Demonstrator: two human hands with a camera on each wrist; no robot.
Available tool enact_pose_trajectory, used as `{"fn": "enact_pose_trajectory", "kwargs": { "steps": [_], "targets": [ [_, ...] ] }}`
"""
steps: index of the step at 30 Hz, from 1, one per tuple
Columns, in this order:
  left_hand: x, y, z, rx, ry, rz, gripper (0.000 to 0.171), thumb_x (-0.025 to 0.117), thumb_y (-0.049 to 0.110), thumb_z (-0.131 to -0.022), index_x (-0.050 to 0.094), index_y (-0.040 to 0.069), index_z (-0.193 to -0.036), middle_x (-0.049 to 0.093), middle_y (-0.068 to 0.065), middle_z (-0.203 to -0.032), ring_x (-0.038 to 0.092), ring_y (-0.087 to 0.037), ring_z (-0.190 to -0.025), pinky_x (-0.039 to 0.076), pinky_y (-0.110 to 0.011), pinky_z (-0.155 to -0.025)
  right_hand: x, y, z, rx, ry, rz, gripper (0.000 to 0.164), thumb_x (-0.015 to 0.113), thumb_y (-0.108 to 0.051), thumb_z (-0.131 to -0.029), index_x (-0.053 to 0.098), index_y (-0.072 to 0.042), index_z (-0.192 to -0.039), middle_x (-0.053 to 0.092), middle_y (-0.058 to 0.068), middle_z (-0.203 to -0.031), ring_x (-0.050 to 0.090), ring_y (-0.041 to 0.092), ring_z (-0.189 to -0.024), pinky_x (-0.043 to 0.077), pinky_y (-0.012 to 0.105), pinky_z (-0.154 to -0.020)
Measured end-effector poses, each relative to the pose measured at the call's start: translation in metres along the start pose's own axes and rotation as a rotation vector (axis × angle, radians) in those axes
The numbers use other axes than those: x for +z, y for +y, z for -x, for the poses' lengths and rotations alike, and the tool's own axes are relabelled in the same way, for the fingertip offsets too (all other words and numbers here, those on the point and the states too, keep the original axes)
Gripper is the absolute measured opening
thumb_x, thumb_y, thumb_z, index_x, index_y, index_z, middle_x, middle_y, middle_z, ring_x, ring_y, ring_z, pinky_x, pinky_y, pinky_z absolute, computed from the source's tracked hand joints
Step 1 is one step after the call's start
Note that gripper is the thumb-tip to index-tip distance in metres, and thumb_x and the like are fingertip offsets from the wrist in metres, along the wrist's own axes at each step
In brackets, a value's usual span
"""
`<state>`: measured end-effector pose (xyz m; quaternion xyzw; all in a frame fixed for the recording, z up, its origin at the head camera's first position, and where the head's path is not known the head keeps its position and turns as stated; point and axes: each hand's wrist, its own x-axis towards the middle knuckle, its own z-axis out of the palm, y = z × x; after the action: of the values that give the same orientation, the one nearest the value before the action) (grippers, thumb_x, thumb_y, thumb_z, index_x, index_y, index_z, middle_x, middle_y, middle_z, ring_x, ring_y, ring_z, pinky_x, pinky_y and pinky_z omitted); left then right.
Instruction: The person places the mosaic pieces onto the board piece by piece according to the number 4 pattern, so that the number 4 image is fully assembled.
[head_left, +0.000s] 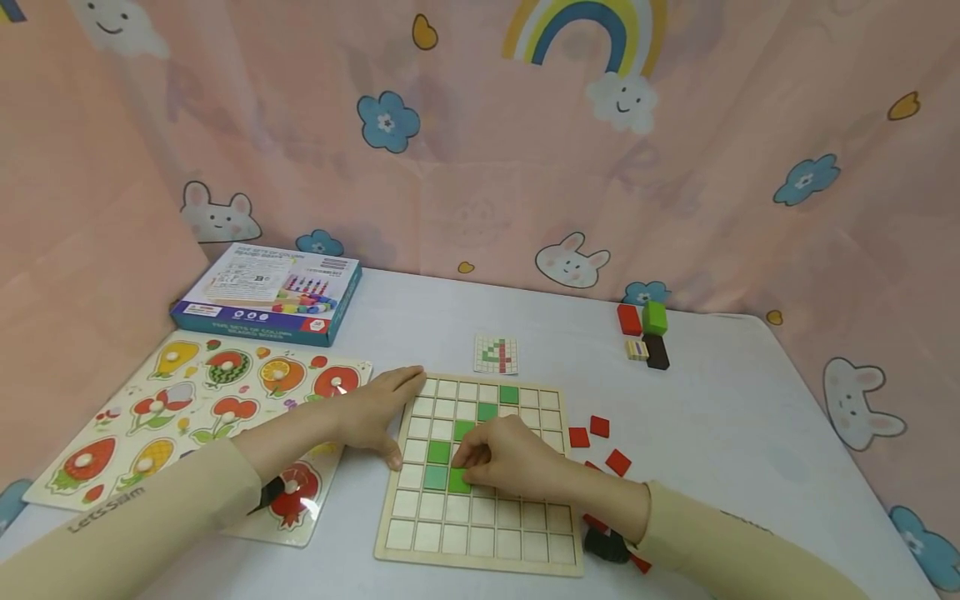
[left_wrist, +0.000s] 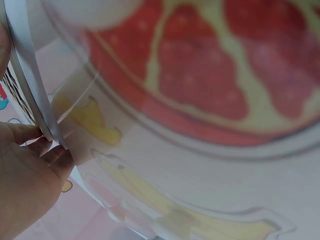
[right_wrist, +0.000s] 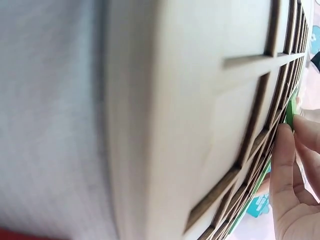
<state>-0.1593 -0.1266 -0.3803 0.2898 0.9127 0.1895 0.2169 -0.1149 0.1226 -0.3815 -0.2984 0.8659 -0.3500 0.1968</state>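
Observation:
A wooden grid board (head_left: 480,564) lies flat on the white table with green tiles in some of its squares, among them a green tile (head_left: 438,452) left of my right hand. My right hand (head_left: 506,454) is over the middle of the board and pinches a green square tile (right_wrist: 291,111) between thumb and fingertips, low at a grid square. My left hand (head_left: 372,414) is spread along the board's upper left edge, thumb and fingertips touching it. In the left wrist view, the left hand (left_wrist: 32,175) shows at the board's side.
Red square tiles (head_left: 618,462) lie scattered right of the board. Behind it is a small pattern card (head_left: 496,354). Colored blocks (head_left: 655,318) stand farther right. A fruit puzzle board (head_left: 217,392) lies under the left forearm, with a flat box (head_left: 266,292) behind it.

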Motion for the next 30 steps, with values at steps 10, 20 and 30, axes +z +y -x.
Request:
{"fn": "enact_pose_trajectory", "kwargs": {
  "steps": [10, 20, 30],
  "targets": [
    [0.001, 0.001, -0.001, -0.003, -0.003, -0.001, 0.121, 0.089, 0.039, -0.066, 0.019, -0.001, -0.156, 0.013, -0.022, -0.165, 0.013, -0.044, -0.153, 0.024, -0.058, -0.123, -0.007, 0.006, 0.006, 0.028, -0.005, 0.109, 0.027, 0.081, -0.018, -0.08, 0.073, -0.017, -0.106, 0.064, -0.01, -0.08, 0.054, 0.001, -0.068, 0.05, 0.016, -0.061],
    [0.003, 0.002, -0.003, -0.009, -0.01, -0.007, 0.121, 0.088, 0.04, -0.067, 0.017, 0.001, -0.157, 0.012, -0.02, -0.166, 0.012, -0.042, -0.154, 0.025, -0.057, -0.123, -0.074, 0.058, 0.094, 0.083, -0.193, 0.039, 0.03, 0.084, -0.036, -0.077, 0.067, -0.026, -0.1, 0.063, -0.006, -0.085, 0.056, 0.005, -0.075, 0.05, 0.018, -0.063],
    [0.001, -0.001, -0.002, -0.018, -0.011, -0.011, 0.121, 0.089, 0.04, -0.067, 0.017, 0.001, -0.157, 0.011, -0.02, -0.167, 0.011, -0.042, -0.154, 0.026, -0.056, -0.123, -0.097, 0.101, 0.179, 0.42, -0.322, 0.205, 0.059, 0.093, -0.041, -0.057, 0.053, -0.038, -0.1, 0.051, -0.012, -0.107, 0.046, 0.011, -0.102, 0.057, 0.03, -0.091]
  ]
}}
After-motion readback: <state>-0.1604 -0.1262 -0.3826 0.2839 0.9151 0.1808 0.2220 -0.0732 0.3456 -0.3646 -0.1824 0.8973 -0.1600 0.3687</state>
